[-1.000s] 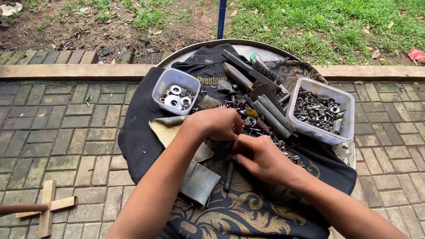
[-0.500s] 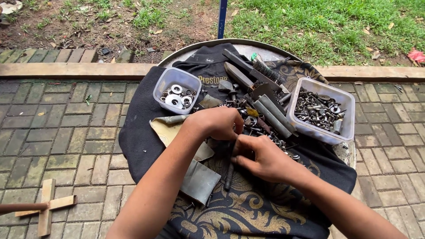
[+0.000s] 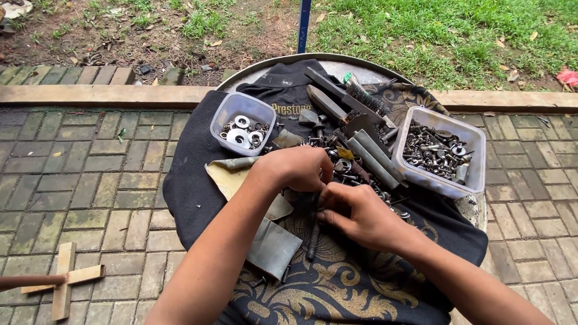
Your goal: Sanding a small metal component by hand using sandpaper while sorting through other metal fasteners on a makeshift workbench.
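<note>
Head view: at the centre of a round metal table (image 3: 274,67) draped in a black cloth (image 3: 192,180), the left hand (image 3: 296,168) and right hand (image 3: 356,212) meet, fingers curled shut over a dark bolt (image 3: 313,232) whose shank runs toward 6 o'clock from between them; how firmly each one pinches it I cannot tell. Just past the knuckles, toward 12 o'clock, a heap of loose nuts and bolts (image 3: 346,162) crowds against them, with long metal bars (image 3: 370,157) and a wire brush (image 3: 367,99) lying across it. At 10 o'clock stands a clear tub of washers (image 3: 242,123); at 2 o'clock, a larger tub of screws (image 3: 439,151). Sheets of sandpaper (image 3: 274,247) lie under the left forearm, at 7 o'clock. The table stands on mossy paving bricks (image 3: 78,180), with a kerb, soil and grass (image 3: 445,30) beyond, a blue post (image 3: 304,24) at 12 o'clock, and a wooden cross (image 3: 63,280) at 8 o'clock.
</note>
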